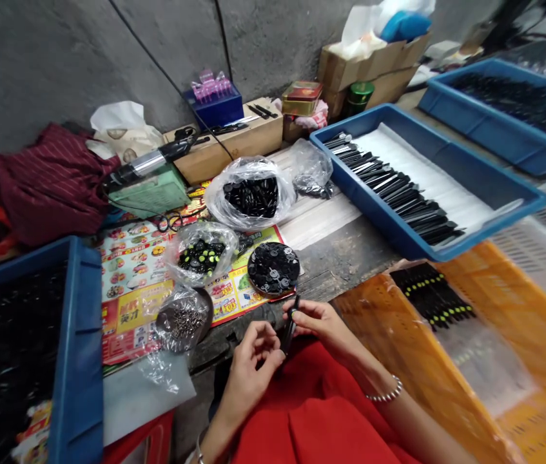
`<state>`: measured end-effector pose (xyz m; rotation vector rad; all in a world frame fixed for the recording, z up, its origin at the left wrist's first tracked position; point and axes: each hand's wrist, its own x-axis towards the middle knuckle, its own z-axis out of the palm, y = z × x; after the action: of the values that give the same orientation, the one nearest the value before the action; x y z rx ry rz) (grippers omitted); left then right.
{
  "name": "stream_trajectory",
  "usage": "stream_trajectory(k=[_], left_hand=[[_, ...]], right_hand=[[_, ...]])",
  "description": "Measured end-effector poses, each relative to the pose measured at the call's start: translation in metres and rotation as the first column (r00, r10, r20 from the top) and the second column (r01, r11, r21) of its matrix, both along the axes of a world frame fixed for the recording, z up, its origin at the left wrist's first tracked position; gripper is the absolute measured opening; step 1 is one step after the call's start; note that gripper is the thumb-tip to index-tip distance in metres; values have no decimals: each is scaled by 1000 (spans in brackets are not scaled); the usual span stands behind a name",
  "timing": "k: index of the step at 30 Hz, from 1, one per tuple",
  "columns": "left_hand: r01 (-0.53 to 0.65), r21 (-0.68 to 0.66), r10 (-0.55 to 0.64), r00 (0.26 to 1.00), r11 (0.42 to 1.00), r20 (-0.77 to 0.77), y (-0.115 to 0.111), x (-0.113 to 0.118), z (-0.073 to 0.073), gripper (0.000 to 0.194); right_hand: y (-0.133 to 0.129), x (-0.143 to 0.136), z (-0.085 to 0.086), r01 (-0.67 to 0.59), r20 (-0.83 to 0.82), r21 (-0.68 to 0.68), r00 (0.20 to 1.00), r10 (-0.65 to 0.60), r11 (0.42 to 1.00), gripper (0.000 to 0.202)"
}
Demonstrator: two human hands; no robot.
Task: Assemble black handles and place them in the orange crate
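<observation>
Above my red-clothed lap, a slim black hair clip (289, 335) stands tilted between my two hands. My right hand (320, 324) pinches its upper part between thumb and fingers. Curled at the lower end, my left hand (257, 356) has its thumb and fingertips closed on the clip. Just beyond lies a round black dish (273, 268) of small dark parts with pale marks. To the left are a plastic bag of black and yellow-green round pieces (202, 256) and a bag of small metal pins (182, 321). Behind them sits a larger bag of shiny black pieces (251, 196).
A blue tray (488, 171) with a row of black clip pieces stands right of the bench. Below it, an orange crate (538, 290) holds finished-looking black clips with yellow-green dots. Another blue bin (84, 322) is at left. A heat-gun-like tool (149, 162) lies behind.
</observation>
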<state>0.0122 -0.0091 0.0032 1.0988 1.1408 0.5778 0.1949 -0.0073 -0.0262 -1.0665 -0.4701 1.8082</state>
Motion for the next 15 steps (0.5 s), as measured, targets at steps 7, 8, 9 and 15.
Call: stream_trajectory(k=[7,8,9,15], left_hand=[[-4,32,5,1000,999,-25,4,-9,-12,29],[-18,37,20,999,999,-39,6,-10,-13,31],[-28,38,30,998,999,-59,8,-11,-14,33],[-78,-38,69,975,996,-213,25,-14,-20,53]], right_hand=[[-25,72,29,267,110,34,957,-269,963,35],[-32,87,34,330,138,49,933,-333,943,34],[-39,103,38,400,168,65,899,-405,914,33],[-97,205,28,768,237,176,574,-784,616,36]])
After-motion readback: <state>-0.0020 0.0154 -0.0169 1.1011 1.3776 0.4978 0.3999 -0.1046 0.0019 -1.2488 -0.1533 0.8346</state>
